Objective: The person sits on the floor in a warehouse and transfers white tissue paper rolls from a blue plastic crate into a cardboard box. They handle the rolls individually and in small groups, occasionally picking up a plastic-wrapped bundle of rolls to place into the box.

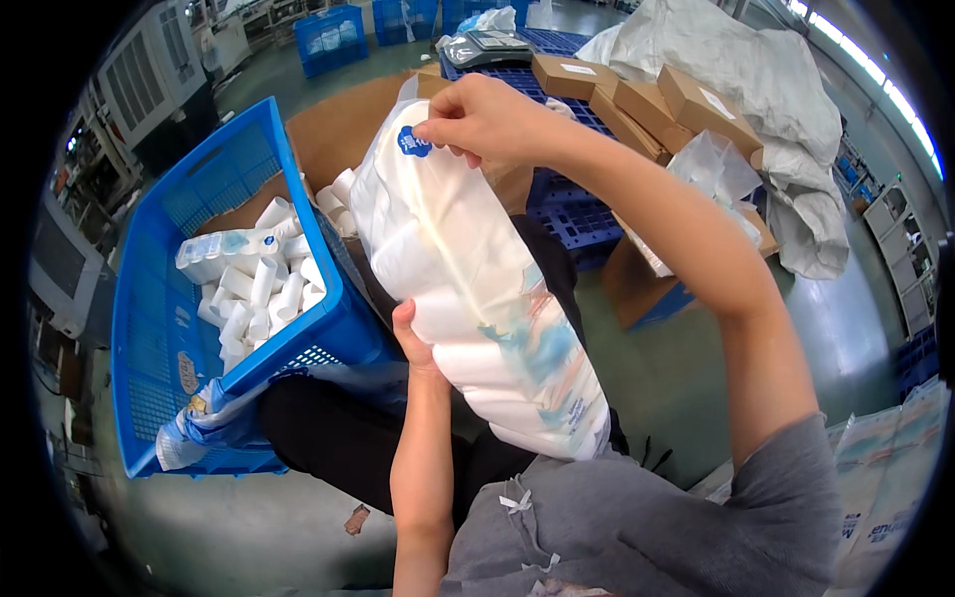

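Note:
A long clear plastic bag (pixel 468 289) packed with white rolls rests tilted across my lap. My right hand (pixel 487 119) pinches its top end, by a blue round label. My left hand (pixel 413 338) presses against the bag's left side near the middle, fingers mostly hidden behind it. Just left of me stands a blue plastic crate (pixel 159 328) that is holding several loose white rolls (pixel 259 289).
A flattened printed wrapper (pixel 194 423) hangs over the crate's near edge. Brown cartons (pixel 647 95) sit on a blue pallet (pixel 572 214) ahead, with large white sacks (pixel 766 90) behind. Flat printed bags (pixel 885 478) lie at my right. More blue crates (pixel 328 38) stand far back.

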